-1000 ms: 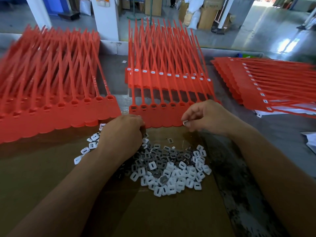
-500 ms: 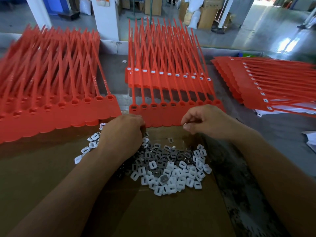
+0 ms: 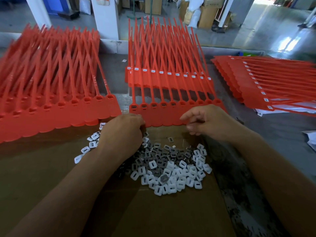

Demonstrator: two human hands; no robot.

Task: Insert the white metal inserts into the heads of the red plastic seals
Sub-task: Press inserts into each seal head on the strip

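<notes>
Two hands by the seal strip [image 3: 162,118] edge — left hand [image 3: 122,132] curled, hold unseen, right hand [image 3: 210,122] slack, empty.

We saw smooth, matt red plastic in the seals [image 3: 171,117]. The inserts [image 3: 172,175] mixed shiny white faces with dull grey metal ones. Under them lay matt brown cardboard [image 3: 153,218] on a rough, worn grey table [image 3: 282,139].

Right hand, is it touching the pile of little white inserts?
Apart. The head view shows bare brown cardboard between the right hand and the pile of inserts.
</notes>
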